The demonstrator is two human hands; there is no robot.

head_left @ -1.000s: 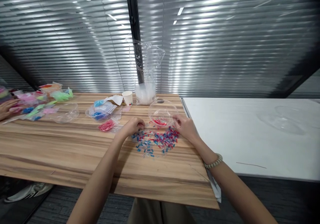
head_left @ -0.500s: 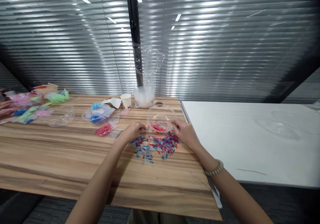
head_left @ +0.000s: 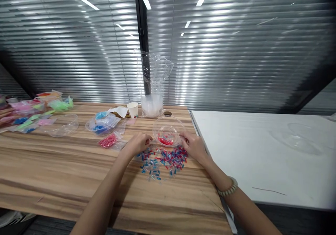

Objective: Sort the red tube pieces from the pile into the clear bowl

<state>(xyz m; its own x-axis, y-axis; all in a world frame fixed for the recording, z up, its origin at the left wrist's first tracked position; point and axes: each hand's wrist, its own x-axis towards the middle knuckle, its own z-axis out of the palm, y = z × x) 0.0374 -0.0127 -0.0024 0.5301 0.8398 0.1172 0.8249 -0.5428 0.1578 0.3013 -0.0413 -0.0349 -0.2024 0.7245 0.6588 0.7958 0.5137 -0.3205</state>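
Note:
A clear round bowl with small red pieces at its bottom stands on the wooden table. In front of it lies a loose pile of small blue, red and clear pieces. My right hand is at the bowl's right side, fingers pinched on its rim. My left hand rests left of the bowl, above the pile's left edge, with its fingers curled together; what they hold, if anything, is too small to make out.
Left of my left hand lies a bag of red pieces. Behind are a bowl with blue packets, a paper cup and a clear bag of white material. Colourful bags lie far left; a white table adjoins right.
The whole view has shifted, so the table sits slightly lower in the picture. My hands remain in nearly the same places beside the bowl.

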